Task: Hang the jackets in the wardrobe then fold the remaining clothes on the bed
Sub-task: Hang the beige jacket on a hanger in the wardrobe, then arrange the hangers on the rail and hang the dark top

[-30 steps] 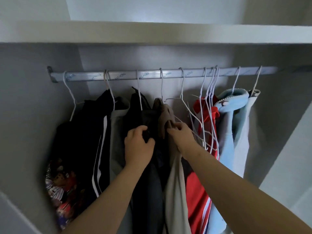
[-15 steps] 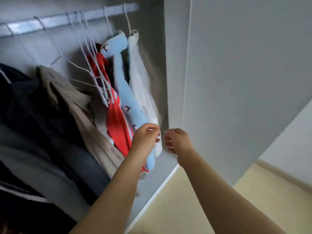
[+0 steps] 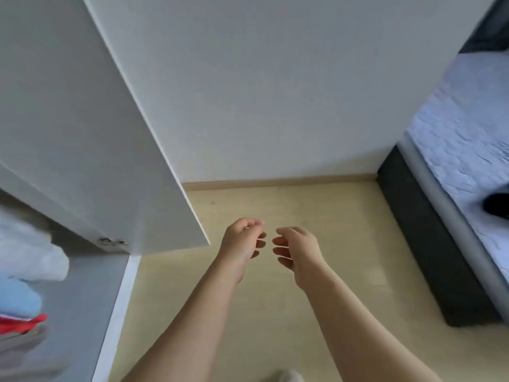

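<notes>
Both hands hang in the air over the wooden floor, holding nothing. My left hand [image 3: 242,241] and my right hand [image 3: 298,250] face each other a short gap apart, fingers loosely curled. At the far left edge the lower ends of the hung jackets show inside the wardrobe: a white one [image 3: 30,252], a light blue one [image 3: 19,296], a red one [image 3: 22,322] and a grey one [image 3: 19,346]. The bed [image 3: 465,128] with a pale blue cover lies at the right, and a dark garment [image 3: 497,207] rests on it at the frame's edge.
The open white wardrobe door [image 3: 91,128] stands at the left, its lower corner close to my left hand. A white wall [image 3: 275,86] fills the back. The bed's dark base [image 3: 429,249] borders the light wooden floor [image 3: 275,312] on the right.
My view has swung right and down, from the wardrobe rail to the floor and bed. Both hands let go of the hanging jackets and came away from the wardrobe, holding nothing.
</notes>
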`<state>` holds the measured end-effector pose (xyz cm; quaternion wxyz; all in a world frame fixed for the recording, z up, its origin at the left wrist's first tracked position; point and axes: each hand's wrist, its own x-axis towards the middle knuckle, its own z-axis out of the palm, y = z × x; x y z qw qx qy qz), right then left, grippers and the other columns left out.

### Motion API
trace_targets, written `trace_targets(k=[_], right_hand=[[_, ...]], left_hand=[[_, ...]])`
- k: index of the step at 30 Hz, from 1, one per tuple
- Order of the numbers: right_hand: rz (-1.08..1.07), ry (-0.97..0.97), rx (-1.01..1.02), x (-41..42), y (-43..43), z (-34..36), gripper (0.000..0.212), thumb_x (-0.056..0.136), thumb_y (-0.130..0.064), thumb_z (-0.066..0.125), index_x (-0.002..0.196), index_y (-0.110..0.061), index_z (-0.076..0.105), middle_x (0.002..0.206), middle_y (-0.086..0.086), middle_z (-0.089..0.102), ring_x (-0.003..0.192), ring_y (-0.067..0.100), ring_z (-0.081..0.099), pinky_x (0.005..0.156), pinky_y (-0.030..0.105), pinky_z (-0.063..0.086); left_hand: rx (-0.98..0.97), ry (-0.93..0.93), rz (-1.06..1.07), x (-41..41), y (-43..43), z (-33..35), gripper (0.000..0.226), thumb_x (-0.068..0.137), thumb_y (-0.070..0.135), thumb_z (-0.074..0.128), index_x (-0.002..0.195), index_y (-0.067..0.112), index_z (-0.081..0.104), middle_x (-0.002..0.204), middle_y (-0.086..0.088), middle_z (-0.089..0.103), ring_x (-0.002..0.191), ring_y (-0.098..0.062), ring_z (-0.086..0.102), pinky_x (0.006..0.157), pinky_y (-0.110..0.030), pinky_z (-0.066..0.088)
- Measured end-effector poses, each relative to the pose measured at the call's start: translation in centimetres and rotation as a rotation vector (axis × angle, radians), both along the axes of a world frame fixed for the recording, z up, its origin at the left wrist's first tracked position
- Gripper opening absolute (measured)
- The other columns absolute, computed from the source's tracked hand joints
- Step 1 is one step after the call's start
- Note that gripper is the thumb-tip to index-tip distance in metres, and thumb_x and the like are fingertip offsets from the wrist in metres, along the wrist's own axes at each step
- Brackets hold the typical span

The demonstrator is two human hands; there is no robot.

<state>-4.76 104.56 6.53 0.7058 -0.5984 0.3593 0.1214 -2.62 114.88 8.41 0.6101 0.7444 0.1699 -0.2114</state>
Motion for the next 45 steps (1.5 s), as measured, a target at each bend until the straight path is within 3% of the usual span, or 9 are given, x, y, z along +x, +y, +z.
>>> trace_targets(k=[5, 13, 30, 35, 45], right_hand=[[-0.268, 0.065, 0.014, -5.7, -12.8, -0.8, 0.013, 0.091, -0.012, 0.051, 0.079, -0.016, 0.053, 0.070, 0.000, 0.055, 0.056, 0.014, 0.050, 0.055, 0.024, 0.038], [-0.646, 0.098, 0.109, -11.6, -27.5, -3.0, 0.014, 0.091, -0.010, 0.047, 0.080, -0.017, 0.054, 0.062, -0.001, 0.051, 0.051, 0.013, 0.047, 0.053, 0.022, 0.034], [-0.988, 0.133, 0.173, -10.2, -61.6, -4.2, 0.011, 0.089, -0.010, 0.052, 0.079, -0.016, 0.052, 0.056, 0.000, 0.053, 0.048, 0.014, 0.043, 0.049, 0.019, 0.031], [-1.018, 0.137, 0.217, -12.2, -71.3, -5.5, 0.007, 0.091, -0.009, 0.049, 0.086, -0.013, 0.051, 0.063, 0.003, 0.049, 0.050, 0.014, 0.039, 0.047, 0.020, 0.030], [-0.898, 0.220, 0.211, -16.2, -92.3, -7.4, 0.010, 0.092, -0.008, 0.047, 0.084, -0.014, 0.049, 0.064, 0.003, 0.047, 0.050, 0.013, 0.039, 0.045, 0.019, 0.030]], left_hand=[[-0.041, 0.074, -0.224, -2.6, -13.2, -1.2, 0.014, 0.093, 0.016, 0.050, 0.081, 0.021, 0.056, 0.075, 0.004, 0.056, 0.063, -0.010, 0.055, 0.060, -0.023, 0.041], [-0.028, 0.151, -0.553, -4.9, -30.3, -3.2, 0.019, 0.094, 0.013, 0.047, 0.078, 0.021, 0.054, 0.070, 0.004, 0.054, 0.057, -0.008, 0.049, 0.055, -0.021, 0.037], [0.026, 0.129, -0.939, -0.3, -68.0, -3.2, 0.015, 0.095, 0.015, 0.046, 0.083, 0.019, 0.055, 0.073, 0.002, 0.055, 0.060, -0.009, 0.050, 0.057, -0.022, 0.038], [0.052, 0.151, -0.953, -2.1, -78.1, -4.7, 0.018, 0.095, 0.012, 0.045, 0.080, 0.018, 0.054, 0.069, 0.001, 0.053, 0.055, -0.009, 0.047, 0.044, -0.015, 0.035], [0.121, 0.243, -0.782, -7.2, -95.6, -7.3, 0.016, 0.095, 0.013, 0.045, 0.083, 0.017, 0.054, 0.071, 0.001, 0.052, 0.055, -0.010, 0.046, 0.051, -0.020, 0.034]])
